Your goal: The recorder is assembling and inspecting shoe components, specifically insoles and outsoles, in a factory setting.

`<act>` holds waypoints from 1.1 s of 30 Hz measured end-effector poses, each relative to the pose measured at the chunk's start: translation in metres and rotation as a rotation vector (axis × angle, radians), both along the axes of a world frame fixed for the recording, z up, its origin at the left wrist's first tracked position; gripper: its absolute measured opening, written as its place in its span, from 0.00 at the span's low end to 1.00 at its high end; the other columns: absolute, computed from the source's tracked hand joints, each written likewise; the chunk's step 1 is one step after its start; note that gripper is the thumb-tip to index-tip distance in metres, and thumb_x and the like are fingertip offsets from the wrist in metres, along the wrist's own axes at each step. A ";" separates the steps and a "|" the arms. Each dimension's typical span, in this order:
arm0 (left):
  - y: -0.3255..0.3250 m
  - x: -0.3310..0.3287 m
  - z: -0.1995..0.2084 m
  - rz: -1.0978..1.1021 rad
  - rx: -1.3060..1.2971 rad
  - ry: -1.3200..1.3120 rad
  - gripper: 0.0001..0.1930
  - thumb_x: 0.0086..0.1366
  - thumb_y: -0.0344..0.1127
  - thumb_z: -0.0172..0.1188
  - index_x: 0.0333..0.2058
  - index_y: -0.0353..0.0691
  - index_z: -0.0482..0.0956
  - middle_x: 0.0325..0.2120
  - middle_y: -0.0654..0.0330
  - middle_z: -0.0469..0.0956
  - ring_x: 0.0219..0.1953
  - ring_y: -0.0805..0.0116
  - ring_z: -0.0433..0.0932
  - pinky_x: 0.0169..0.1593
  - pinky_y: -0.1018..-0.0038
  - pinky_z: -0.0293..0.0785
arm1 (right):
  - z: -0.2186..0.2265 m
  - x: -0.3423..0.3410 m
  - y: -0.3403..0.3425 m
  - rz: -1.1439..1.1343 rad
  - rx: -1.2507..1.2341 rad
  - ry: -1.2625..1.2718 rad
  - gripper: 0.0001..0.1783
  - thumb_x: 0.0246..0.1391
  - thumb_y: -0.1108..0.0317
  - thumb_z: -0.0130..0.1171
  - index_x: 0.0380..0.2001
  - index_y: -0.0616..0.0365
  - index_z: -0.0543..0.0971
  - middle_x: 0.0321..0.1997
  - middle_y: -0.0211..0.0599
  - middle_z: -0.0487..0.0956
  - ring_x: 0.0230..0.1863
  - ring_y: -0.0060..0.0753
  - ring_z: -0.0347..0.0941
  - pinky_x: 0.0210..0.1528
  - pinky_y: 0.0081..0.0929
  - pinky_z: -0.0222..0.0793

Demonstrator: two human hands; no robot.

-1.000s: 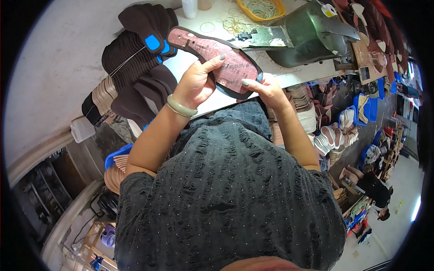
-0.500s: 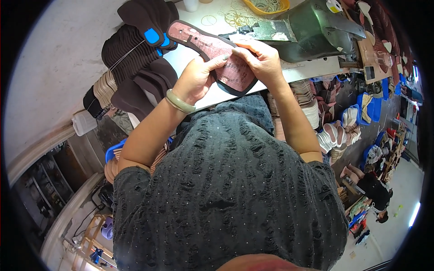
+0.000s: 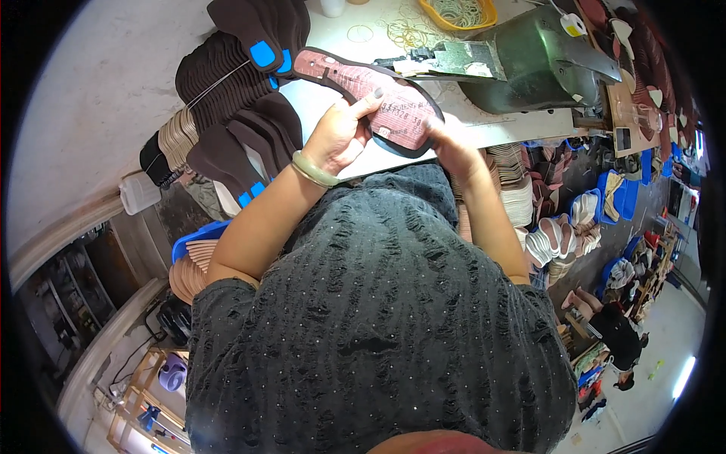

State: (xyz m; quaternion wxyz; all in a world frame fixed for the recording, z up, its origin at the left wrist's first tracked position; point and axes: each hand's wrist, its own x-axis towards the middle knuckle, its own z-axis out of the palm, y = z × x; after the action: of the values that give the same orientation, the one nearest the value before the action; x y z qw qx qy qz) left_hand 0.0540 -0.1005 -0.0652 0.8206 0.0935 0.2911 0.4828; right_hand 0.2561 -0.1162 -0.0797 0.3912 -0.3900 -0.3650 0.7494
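Observation:
A shoe insole (image 3: 397,110), pinkish-red with a dark rim and printed marks, is held tilted above the white tabletop. My left hand (image 3: 337,136), a pale bangle on its wrist, grips the insole's near edge with the thumb on top. At the wide end, my right hand (image 3: 457,150) is smeared by motion; its fingertips are by the insole's edge, and I cannot make out whether they pinch it. Just beyond the insole stands a green machine (image 3: 522,72) with a flat metal arm. Dark brown insoles (image 3: 253,132) lie in overlapping layers left of my left hand.
At the far left, a tied stack of dark insoles (image 3: 219,79) leans against the wall. A yellow basket (image 3: 457,27) and loose rubber bands (image 3: 408,34) lie at the back of the white table (image 3: 302,110). Stacked pieces and blue bins (image 3: 622,198) fill the floor at right.
My right hand has slid from the insole's far edge toward its wide right end and blurred. The insole has shifted slightly right. My left hand keeps its grip.

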 end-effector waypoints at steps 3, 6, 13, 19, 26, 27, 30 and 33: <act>0.005 -0.003 -0.008 -0.045 0.044 0.010 0.10 0.65 0.28 0.52 0.42 0.27 0.74 0.40 0.53 0.77 0.42 0.66 0.77 0.48 0.71 0.75 | -0.007 -0.007 -0.011 0.154 0.000 -0.058 0.16 0.57 0.63 0.54 0.41 0.66 0.75 0.33 0.41 0.80 0.33 0.32 0.77 0.40 0.26 0.72; 0.014 -0.017 -0.001 -0.286 0.032 0.490 0.17 0.61 0.45 0.61 0.34 0.33 0.79 0.28 0.58 0.78 0.30 0.73 0.78 0.38 0.75 0.77 | -0.007 -0.006 -0.006 0.106 0.065 -0.184 0.16 0.57 0.62 0.52 0.36 0.68 0.76 0.27 0.42 0.80 0.29 0.33 0.77 0.35 0.26 0.74; 0.097 -0.032 0.019 0.121 1.620 1.655 0.22 0.51 0.49 0.67 0.34 0.36 0.76 0.26 0.54 0.76 0.27 0.61 0.74 0.32 0.69 0.70 | -0.043 -0.008 0.003 -0.010 0.029 -0.069 0.14 0.58 0.65 0.52 0.37 0.68 0.76 0.28 0.44 0.79 0.27 0.33 0.77 0.31 0.26 0.73; 0.152 0.000 -0.016 -0.855 1.394 1.459 0.33 0.47 0.56 0.67 0.41 0.35 0.70 0.31 0.48 0.75 0.35 0.54 0.74 0.39 0.65 0.71 | -0.057 -0.025 0.007 -0.137 -0.071 0.051 0.17 0.58 0.63 0.52 0.42 0.67 0.74 0.34 0.42 0.79 0.29 0.31 0.77 0.31 0.24 0.73; 0.158 0.010 -0.035 -0.902 1.337 1.416 0.33 0.50 0.56 0.66 0.45 0.37 0.66 0.32 0.46 0.74 0.36 0.54 0.74 0.41 0.65 0.70 | -0.064 -0.011 0.008 -0.229 -0.161 0.005 0.19 0.61 0.60 0.48 0.41 0.68 0.76 0.31 0.39 0.80 0.29 0.28 0.76 0.32 0.23 0.68; 0.158 0.011 -0.035 -0.909 1.335 1.410 0.33 0.50 0.56 0.66 0.45 0.37 0.66 0.32 0.46 0.74 0.36 0.54 0.74 0.41 0.65 0.70 | -0.063 -0.009 0.009 -0.233 -0.168 0.005 0.19 0.61 0.60 0.48 0.41 0.68 0.76 0.31 0.39 0.80 0.29 0.28 0.76 0.32 0.23 0.68; 0.160 0.012 -0.030 -0.979 1.277 1.345 0.33 0.51 0.55 0.66 0.45 0.36 0.65 0.34 0.45 0.74 0.38 0.55 0.74 0.41 0.65 0.69 | -0.063 -0.003 0.010 -0.173 -0.068 -0.087 0.18 0.61 0.60 0.48 0.37 0.66 0.76 0.27 0.37 0.79 0.27 0.26 0.75 0.30 0.21 0.67; 0.161 0.015 -0.028 -0.960 1.277 1.358 0.33 0.50 0.54 0.66 0.45 0.36 0.65 0.35 0.46 0.73 0.38 0.57 0.73 0.41 0.66 0.69 | -0.063 0.000 0.010 -0.095 0.018 -0.238 0.17 0.61 0.59 0.48 0.32 0.65 0.76 0.24 0.36 0.77 0.25 0.24 0.73 0.29 0.21 0.67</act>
State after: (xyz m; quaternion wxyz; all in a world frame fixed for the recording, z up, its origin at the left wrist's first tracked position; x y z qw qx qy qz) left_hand 0.0689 0.0601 -0.0932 0.3882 0.8664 0.3138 0.0163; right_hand 0.2563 -0.1067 -0.1429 0.3836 -0.4897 -0.3967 0.6750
